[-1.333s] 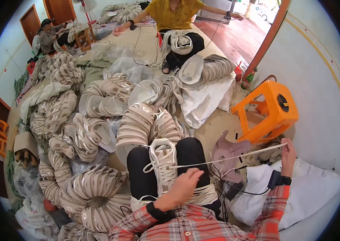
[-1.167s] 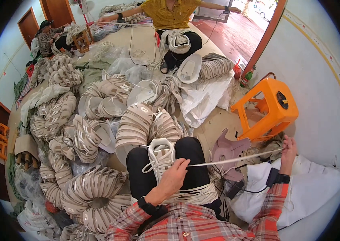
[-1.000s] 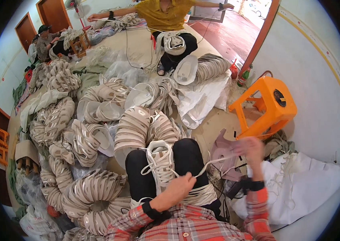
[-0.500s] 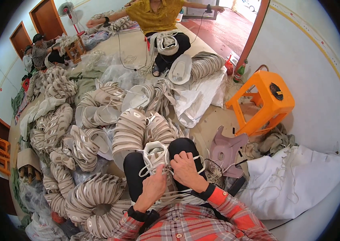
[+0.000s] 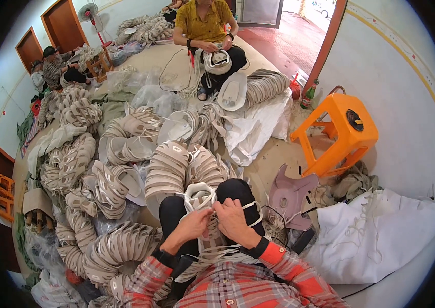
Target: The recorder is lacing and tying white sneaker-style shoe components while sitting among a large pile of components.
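A beige and white shoe upper (image 5: 200,193) rests between my knees, its collar facing away from me. My left hand (image 5: 192,226) is closed at its left side, fingertips pressed against the lacing edge. Over the right side, my right hand (image 5: 232,219) pinches a cream shoelace, the fingertips of both hands almost meeting. A loop of that shoelace (image 5: 259,214) swings out to the right over my knee. More loose laces (image 5: 227,252) lie across my lap. The exact spot where the fingers grip is partly hidden by the hands.
Curved stacks of shoe uppers (image 5: 117,251) crowd the floor to my left and ahead. To the right are an orange stool (image 5: 348,120), a mauve plastic stool (image 5: 289,197) and a white sack (image 5: 376,236). A co-worker in a mustard shirt (image 5: 204,23) sits ahead.
My left hand has moved up and right toward the right fingertips, and the lace loop on the left is gone from sight. The co-worker's outstretched arms have come in to their lap.
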Demonstrator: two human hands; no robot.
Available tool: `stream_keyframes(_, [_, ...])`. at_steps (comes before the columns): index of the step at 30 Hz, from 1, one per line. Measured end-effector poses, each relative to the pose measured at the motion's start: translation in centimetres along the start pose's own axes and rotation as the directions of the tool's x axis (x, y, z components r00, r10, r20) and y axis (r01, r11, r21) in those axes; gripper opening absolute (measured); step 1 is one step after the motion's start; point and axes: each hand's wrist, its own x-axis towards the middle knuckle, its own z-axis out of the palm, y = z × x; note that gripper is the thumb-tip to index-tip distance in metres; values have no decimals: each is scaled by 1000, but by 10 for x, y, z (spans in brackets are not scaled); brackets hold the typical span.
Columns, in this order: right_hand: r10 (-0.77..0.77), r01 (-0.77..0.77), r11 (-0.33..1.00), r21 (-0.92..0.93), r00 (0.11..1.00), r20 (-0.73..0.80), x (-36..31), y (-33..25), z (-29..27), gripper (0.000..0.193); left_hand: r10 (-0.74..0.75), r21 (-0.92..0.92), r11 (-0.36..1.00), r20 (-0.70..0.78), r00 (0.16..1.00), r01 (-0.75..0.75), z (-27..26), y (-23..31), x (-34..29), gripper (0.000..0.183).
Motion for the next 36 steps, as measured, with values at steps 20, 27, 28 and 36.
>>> stream_keyframes(20, [-143, 143, 990, 2, 989, 33, -8, 0, -35, 13, -131, 745, 667, 161, 978, -33, -51, 55, 21, 20])
stream_keyframes(27, [-163, 197, 962, -189, 969, 184, -12, -6, -38, 10, -347, -379, 787, 382, 857, 488, -44, 7, -10, 17])
stream_keyframes(28, [-158, 194, 962, -190, 969, 189, -13, -4, -43, 10, -319, -596, 629, 388, 865, 499, -41, -1, -15, 16])
stream_keyframes(36, [-266, 38, 817, 575, 910, 318, 2, 15, -83, 6, -64, -789, -354, -516, 854, -503, -94, -22, -95, 11])
